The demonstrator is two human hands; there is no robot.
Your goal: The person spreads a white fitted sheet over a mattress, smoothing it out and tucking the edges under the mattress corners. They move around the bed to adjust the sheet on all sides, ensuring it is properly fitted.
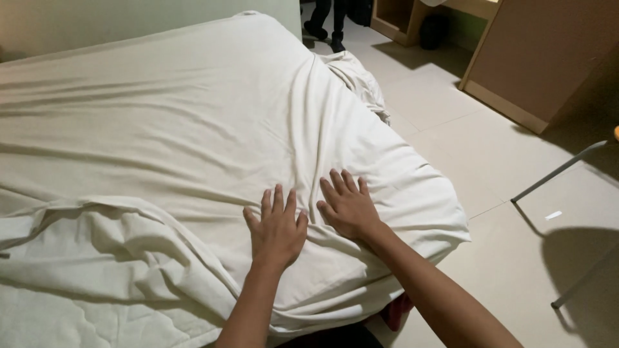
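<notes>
Hands lay flat, fingers spread, gripping nothing: left hand [278, 231] and right hand [348, 207] pressed side by side on the wrinkled white sheet [193, 129] covering the bed [97, 316] near its corner.

No packages, labels, signs, screens visible.

Bed [161, 84] fills the left and middle of the view, corner toward the floor at right. White sheet [193, 129] spread over it, wrinkled, folds running across. Sheet bunched at lower left, quilted mattress [77, 322] showing bare beneath. Sheet edge hangs over the corner; more cloth spills off the far side. Both hands lie flat on the sheet: left hand [278, 230], right hand [348, 206], side by side near the corner. Tiled floor [451, 129] beside the bed.
</notes>
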